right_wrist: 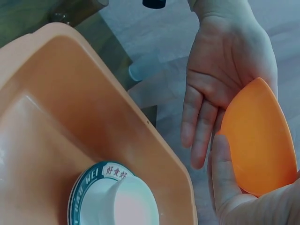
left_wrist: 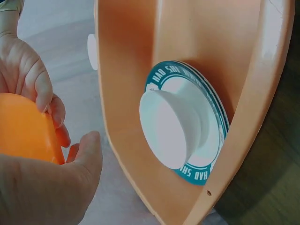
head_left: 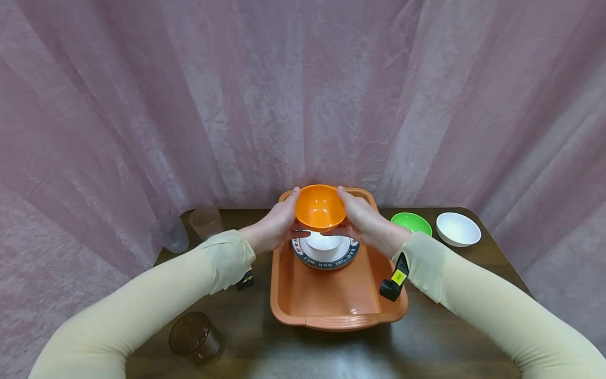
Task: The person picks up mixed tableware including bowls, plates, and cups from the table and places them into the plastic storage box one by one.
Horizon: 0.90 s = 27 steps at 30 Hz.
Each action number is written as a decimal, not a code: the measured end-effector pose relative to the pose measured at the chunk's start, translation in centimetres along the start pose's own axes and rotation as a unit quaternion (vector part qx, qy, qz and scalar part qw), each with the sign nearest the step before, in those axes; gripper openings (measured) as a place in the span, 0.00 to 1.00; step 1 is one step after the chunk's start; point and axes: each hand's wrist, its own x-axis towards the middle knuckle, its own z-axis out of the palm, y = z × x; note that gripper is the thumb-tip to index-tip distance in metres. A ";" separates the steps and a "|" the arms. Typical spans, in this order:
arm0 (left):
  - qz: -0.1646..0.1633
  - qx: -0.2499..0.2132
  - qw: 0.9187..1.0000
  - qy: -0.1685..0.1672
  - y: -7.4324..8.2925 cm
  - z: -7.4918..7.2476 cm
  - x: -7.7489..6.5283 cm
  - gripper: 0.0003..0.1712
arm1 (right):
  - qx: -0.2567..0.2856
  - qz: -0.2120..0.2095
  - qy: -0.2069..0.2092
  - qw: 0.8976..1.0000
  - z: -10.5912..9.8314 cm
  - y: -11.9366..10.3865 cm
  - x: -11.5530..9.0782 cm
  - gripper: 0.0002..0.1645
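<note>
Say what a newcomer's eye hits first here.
First, the bright orange bowl, held up between the left hand and the right hand at the centre of the head view. Then the white bowl on a lettered plate inside the terracotta basin, and the vivid green bowl on the table to the basin's right.

Dark brown table [head_left: 258, 331] across lower frame. Directly on it: orange-brown basin [head_left: 331, 296], lower centre; green bowl [head_left: 412, 223], white bowl [head_left: 458, 229], right; brown glass [head_left: 195, 338], lower left; pinkish glass [head_left: 206, 223], clear glass [head_left: 175, 238], left.
</note>
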 end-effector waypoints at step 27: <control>0.003 -0.008 1.000 0.002 0.0 -1.2 1.6 0.34 | -0.439 -0.142 -0.011 0.887 -4.0 0.6 -3.2 0.45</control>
